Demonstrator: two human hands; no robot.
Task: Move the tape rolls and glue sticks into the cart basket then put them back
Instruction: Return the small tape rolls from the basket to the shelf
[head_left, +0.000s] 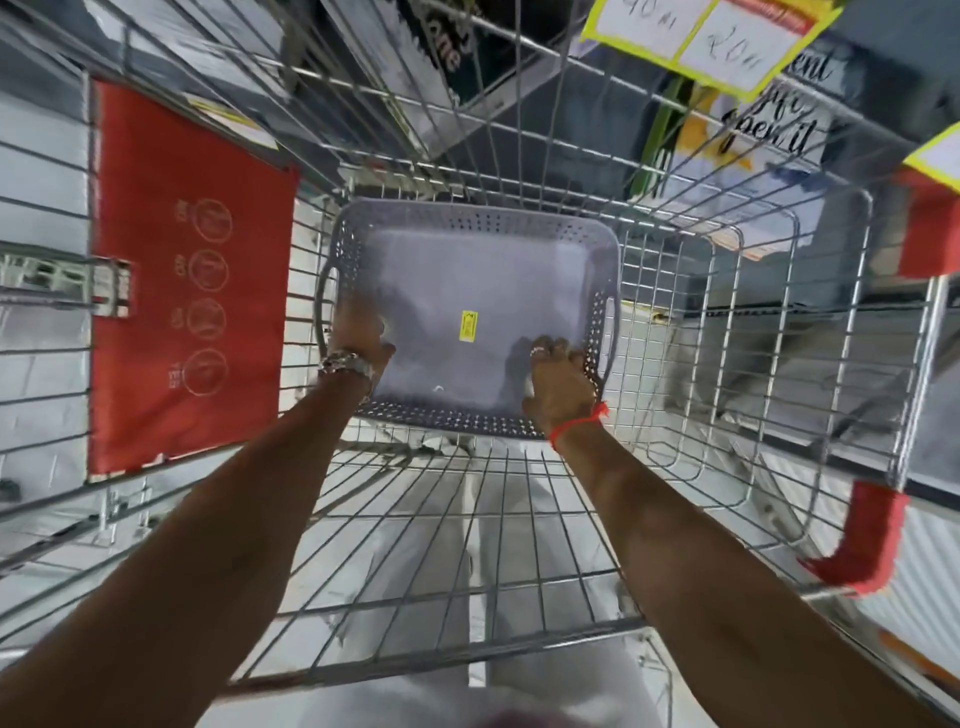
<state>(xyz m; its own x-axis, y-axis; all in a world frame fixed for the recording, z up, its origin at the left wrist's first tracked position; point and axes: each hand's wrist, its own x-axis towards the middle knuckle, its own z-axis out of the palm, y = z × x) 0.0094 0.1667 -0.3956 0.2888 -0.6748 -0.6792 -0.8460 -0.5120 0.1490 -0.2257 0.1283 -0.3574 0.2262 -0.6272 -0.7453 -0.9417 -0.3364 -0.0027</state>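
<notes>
Grey perforated plastic, the basket (483, 312) sits inside the wire cart (779, 322), and I have both hands on its near corners, likely to seat it flat: left hand (361, 338) and right hand (558, 382), fingers clamped on the rim. No tape rolls or glue sticks in view; the basket holds only a yellow sticker (468, 326). A red panel (187, 270) hangs left, cart wires crowd every side
</notes>
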